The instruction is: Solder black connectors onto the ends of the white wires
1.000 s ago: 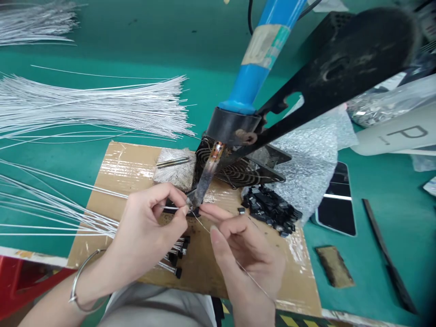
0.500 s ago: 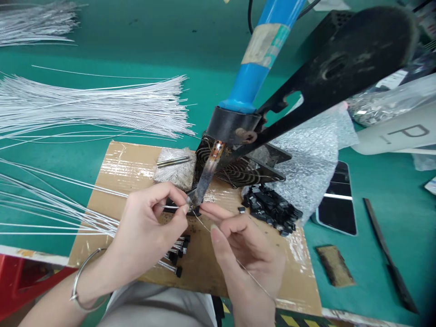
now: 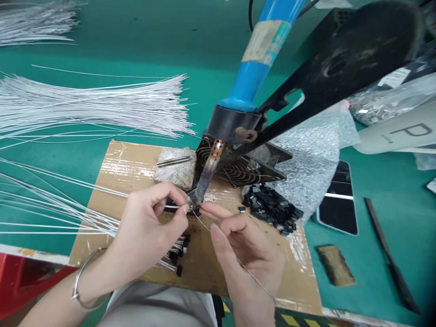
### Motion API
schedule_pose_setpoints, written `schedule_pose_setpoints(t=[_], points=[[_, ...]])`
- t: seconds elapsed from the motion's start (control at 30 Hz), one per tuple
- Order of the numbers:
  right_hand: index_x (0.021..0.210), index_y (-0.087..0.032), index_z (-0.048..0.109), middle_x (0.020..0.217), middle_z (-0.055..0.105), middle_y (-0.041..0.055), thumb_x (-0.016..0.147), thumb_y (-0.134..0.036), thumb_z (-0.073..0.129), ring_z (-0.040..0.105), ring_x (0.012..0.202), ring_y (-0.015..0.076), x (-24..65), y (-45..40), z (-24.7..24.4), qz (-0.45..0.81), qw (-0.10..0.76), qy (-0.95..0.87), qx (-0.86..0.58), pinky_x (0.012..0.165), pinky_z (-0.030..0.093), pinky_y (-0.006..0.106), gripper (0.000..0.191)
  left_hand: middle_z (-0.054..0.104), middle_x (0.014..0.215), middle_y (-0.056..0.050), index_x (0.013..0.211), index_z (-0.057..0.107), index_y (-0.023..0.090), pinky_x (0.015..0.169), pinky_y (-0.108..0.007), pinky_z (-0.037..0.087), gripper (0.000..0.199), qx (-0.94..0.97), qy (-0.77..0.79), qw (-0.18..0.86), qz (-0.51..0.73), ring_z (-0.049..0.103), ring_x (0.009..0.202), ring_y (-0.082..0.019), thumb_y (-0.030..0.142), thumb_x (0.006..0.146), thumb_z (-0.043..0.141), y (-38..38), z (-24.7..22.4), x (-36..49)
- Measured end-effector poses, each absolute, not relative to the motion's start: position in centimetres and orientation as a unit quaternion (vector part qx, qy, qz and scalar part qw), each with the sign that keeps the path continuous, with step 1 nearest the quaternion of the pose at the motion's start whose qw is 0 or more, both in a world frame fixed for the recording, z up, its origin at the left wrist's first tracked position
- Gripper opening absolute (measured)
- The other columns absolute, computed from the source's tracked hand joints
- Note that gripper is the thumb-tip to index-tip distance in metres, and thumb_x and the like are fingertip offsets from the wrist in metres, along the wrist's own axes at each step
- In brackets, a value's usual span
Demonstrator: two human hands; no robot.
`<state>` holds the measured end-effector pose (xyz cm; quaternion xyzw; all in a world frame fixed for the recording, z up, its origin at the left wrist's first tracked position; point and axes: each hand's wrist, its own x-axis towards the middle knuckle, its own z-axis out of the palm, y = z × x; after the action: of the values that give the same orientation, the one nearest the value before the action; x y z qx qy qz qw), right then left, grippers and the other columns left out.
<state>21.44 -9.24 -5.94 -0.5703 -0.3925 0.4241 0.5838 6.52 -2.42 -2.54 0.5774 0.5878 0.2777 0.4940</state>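
Observation:
A blue soldering iron (image 3: pixel 248 77) is clamped in a black stand (image 3: pixel 327 81), its tip (image 3: pixel 203 184) pointing down between my hands. My left hand (image 3: pixel 155 227) is closed in a pinch on a white wire (image 3: pixel 170 207), whose end lies at the iron's tip; the joint itself is partly covered by my fingers. In my right hand (image 3: pixel 243 250) a thin strand of solder wire (image 3: pixel 252 275) is held between thumb and fingers, running up to the tip. Below my left hand lie several wires with black connectors (image 3: pixel 177 270) on their ends.
Cardboard (image 3: pixel 293 281) covers the work area. White wires (image 3: pixel 95 106) lie in a bundle at the left. Black connector housings (image 3: pixel 272 209) are heaped on bubble wrap (image 3: pixel 306 154). A phone (image 3: pixel 337 200), a brown sponge (image 3: pixel 336 265) and a dark flat tool (image 3: pixel 388 254) lie at the right.
Both hands stay almost exactly in place at the iron's tip. Only a very slight shift of the camera view shows.

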Motion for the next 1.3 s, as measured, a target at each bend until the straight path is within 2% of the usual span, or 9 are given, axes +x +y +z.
schedule_pose_setpoints(t=[0.07,0.3,0.47,0.67,0.87,1.13,1.3], points=[[0.079,-0.024,0.066,0.116,0.084,0.0046,0.099,-0.021,0.070,0.082,0.104,0.0192,21.43,-9.22,-5.94,0.428,0.581,-0.380,-0.579,0.099,0.065,0.032,0.021,0.067,0.068,-0.001,0.074,0.067,0.021,0.059,-0.030,0.041,0.010,0.576,0.588,0.498,0.274,0.072,0.081,-0.023,0.025,0.081,0.062,-2.39,-2.61,6.52],[0.077,-0.024,0.064,0.117,0.084,0.0080,0.098,-0.022,0.070,0.082,0.105,0.0222,21.16,-9.19,-5.30,0.430,0.567,-0.367,-0.599,0.100,0.065,0.038,0.021,0.080,0.090,-0.009,0.074,0.069,0.020,0.060,-0.031,0.043,0.011,0.578,0.592,0.490,0.274,0.072,0.081,-0.024,0.025,0.081,0.063,-2.22,-2.43,6.67],[0.077,-0.023,0.066,0.117,0.084,0.0097,0.097,-0.023,0.072,0.082,0.105,0.0250,21.33,-9.27,-5.73,0.430,0.576,-0.353,-0.599,0.099,0.066,0.042,0.021,0.081,0.089,-0.010,0.074,0.069,0.021,0.060,-0.032,0.044,0.010,0.581,0.590,0.488,0.276,0.073,0.081,-0.025,0.025,0.081,0.064,-2.29,-2.37,6.60],[0.080,-0.024,0.066,0.118,0.084,0.0066,0.098,-0.021,0.071,0.082,0.107,0.0221,21.29,-9.36,-6.02,0.426,0.580,-0.380,-0.582,0.098,0.066,0.035,0.019,0.080,0.090,-0.010,0.074,0.069,0.020,0.059,-0.031,0.043,0.011,0.581,0.592,0.486,0.274,0.073,0.082,-0.025,0.026,0.081,0.063,-2.26,-2.32,6.60],[0.079,-0.023,0.066,0.118,0.084,0.0078,0.099,-0.021,0.070,0.082,0.106,0.0225,21.44,-9.24,-5.93,0.420,0.575,-0.387,-0.586,0.098,0.066,0.036,0.020,0.080,0.090,-0.011,0.073,0.068,0.020,0.056,-0.030,0.039,0.012,0.587,0.593,0.477,0.275,0.072,0.081,-0.024,0.026,0.081,0.062,-2.26,-2.16,6.66],[0.078,-0.024,0.065,0.117,0.084,0.0078,0.098,-0.022,0.070,0.082,0.105,0.0227,21.39,-9.21,-5.76,0.431,0.576,-0.365,-0.591,0.099,0.066,0.038,0.021,0.079,0.086,-0.009,0.073,0.068,0.020,0.064,-0.032,0.047,0.009,0.579,0.592,0.490,0.273,0.074,0.086,-0.026,0.024,0.080,0.063,-2.29,-2.47,6.62],[0.078,-0.024,0.065,0.117,0.084,0.0084,0.098,-0.023,0.070,0.082,0.104,0.0228,21.16,-9.22,-5.55,0.429,0.567,-0.369,-0.598,0.098,0.066,0.039,0.020,0.079,0.087,-0.009,0.073,0.068,0.020,0.064,-0.032,0.047,0.009,0.581,0.592,0.486,0.275,0.073,0.084,-0.024,0.025,0.080,0.063,-2.32,-2.47,6.67]])
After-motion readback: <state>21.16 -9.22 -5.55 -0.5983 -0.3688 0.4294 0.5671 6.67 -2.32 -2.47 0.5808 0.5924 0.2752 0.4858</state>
